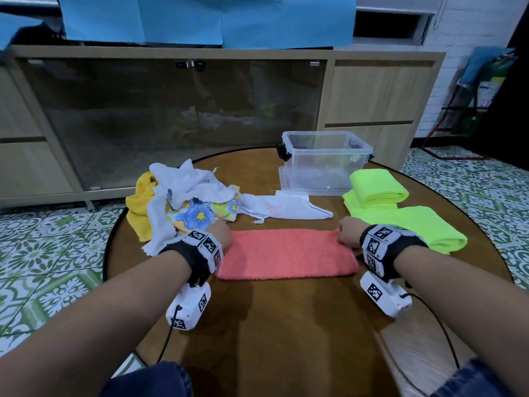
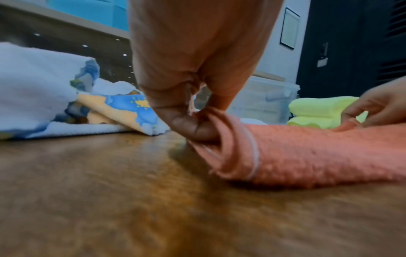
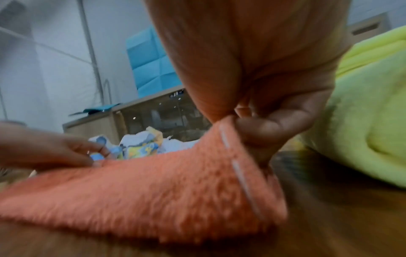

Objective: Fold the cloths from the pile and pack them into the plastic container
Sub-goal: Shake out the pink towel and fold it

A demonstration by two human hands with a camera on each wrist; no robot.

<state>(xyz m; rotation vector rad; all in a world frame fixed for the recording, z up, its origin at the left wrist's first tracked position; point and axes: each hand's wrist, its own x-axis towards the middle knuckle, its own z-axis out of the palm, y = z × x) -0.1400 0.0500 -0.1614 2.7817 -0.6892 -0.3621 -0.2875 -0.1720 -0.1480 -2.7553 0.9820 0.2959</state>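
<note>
**Layers may slip out of line**

The pink cloth (image 1: 286, 253) is lying folded lengthwise on the round table (image 1: 286, 339), near the empty plastic container (image 1: 323, 161). The left hand (image 1: 221, 234) and right hand (image 1: 347, 234) are pinching its far corners; an uneven pull risks skewing the fold.

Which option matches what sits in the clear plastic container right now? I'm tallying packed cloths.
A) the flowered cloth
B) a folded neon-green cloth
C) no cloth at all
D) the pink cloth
C: the plastic container shows only clear walls and floor, while the pink cloth lies flat on the table pinched by the left hand and right hand, and the neon-green cloths rest beside the container.
</note>
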